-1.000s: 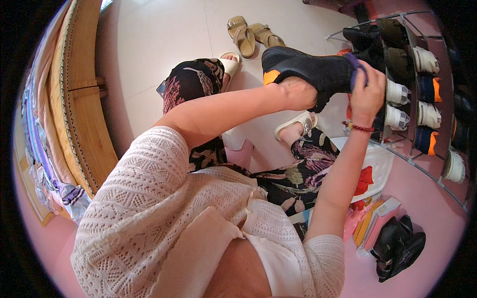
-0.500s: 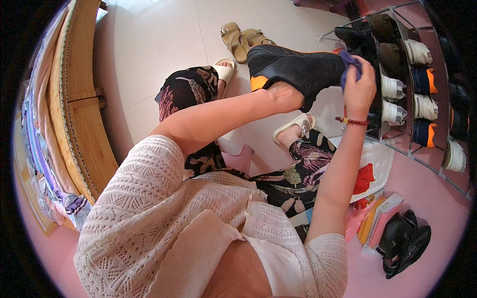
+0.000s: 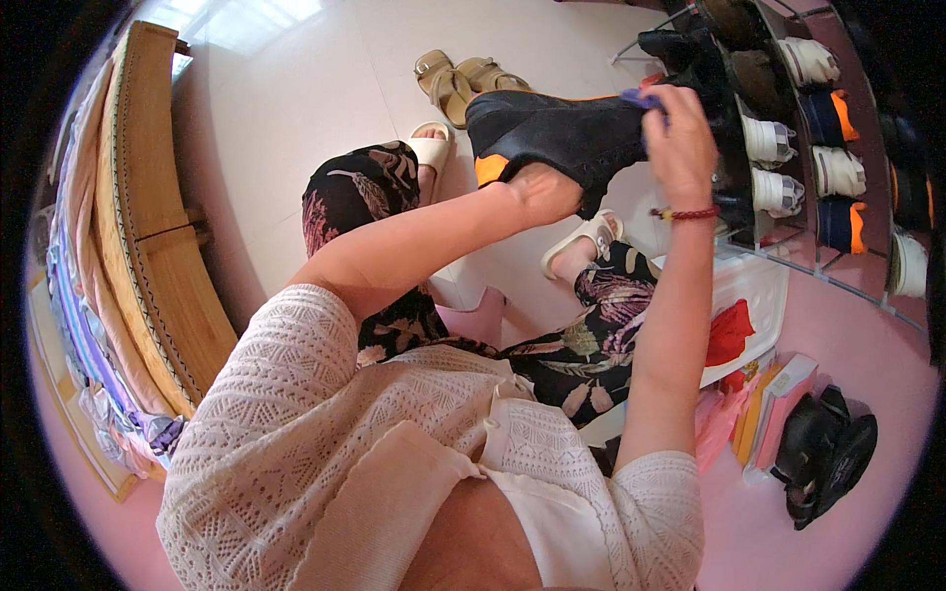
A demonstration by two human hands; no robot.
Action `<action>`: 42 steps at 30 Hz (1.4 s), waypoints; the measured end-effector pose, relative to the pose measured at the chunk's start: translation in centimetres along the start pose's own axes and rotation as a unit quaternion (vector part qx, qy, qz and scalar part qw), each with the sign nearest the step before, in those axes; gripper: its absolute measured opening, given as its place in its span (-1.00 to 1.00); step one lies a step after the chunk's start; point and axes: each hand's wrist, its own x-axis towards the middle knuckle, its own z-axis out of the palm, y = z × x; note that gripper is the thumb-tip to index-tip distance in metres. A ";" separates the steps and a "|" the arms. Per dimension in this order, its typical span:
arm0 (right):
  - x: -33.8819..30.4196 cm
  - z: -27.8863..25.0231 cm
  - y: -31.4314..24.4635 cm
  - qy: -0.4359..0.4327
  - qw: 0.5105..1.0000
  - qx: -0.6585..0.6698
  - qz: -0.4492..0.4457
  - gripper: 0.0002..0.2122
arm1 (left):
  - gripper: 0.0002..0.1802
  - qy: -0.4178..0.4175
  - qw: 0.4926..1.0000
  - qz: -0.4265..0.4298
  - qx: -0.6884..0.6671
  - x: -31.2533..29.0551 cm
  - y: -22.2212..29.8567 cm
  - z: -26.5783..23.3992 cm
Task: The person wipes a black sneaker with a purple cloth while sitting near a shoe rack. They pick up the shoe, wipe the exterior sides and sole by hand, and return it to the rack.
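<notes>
Drawn leftward from the shoe rack (image 3: 818,271) since the earliest frame: right hand (image 3: 680,148) and black shoe (image 3: 552,138). Pale tiled floor (image 3: 286,118) lies open between rack and, at left, a wooden frame (image 3: 182,271). White tray (image 3: 761,281) sits near the right forearm. Shoe, raised above the floor, encloses the left hand (image 3: 552,189), its fingers hidden, their grip indeterminable; right fingers, bent closely, grasp a purple cloth (image 3: 642,98) against the shoe's right end.

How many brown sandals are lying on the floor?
2: one sandal at left, another sandal at its right, both beyond the black shoe. More could be hidden.
</notes>
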 end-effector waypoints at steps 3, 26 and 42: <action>-0.8 -1.6 3.7 -0.018 0.987 -0.104 0.121 -0.84 | -0.73 0.112 0.993 0.022 -0.042 0.0 -0.5 0.8; 0.3 -0.6 3.7 0.244 0.949 0.127 0.155 -0.85 | -0.60 0.180 0.838 -0.043 -0.514 3.1 2.7 -5.7; -2.1 -1.5 -1.2 0.204 0.972 0.096 0.071 -0.86 | -0.55 0.047 0.429 -0.154 -0.889 3.8 1.9 -9.6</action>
